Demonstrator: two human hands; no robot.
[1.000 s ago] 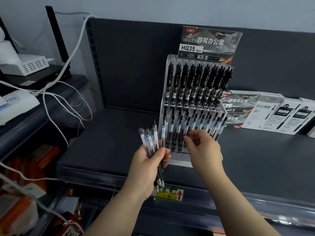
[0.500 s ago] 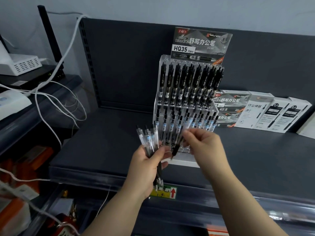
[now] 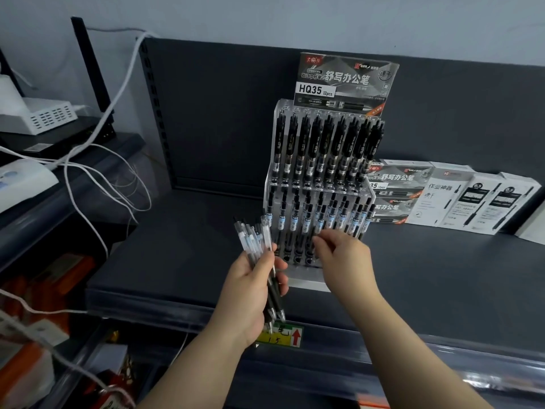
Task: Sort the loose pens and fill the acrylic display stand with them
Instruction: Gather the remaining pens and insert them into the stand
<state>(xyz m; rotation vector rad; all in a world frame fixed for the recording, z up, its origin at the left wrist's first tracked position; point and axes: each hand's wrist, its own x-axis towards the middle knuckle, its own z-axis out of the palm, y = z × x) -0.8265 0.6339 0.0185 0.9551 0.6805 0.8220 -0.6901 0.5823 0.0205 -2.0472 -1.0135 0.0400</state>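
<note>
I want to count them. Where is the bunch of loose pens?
Head view: the bunch of pens is gripped in the left hand, low in the middle, just left of the clear stand on the shelf.

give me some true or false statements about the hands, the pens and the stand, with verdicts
1. The left hand grips a bundle of pens. True.
2. The right hand is at the lower tier of the acrylic stand. True.
3. The stand's top tier is empty. False: a row of black pens fills it.
4. Boxes lie left of the stand. False: the white boxes lie to its right.
5. The header card reads HQ35. True.
</note>
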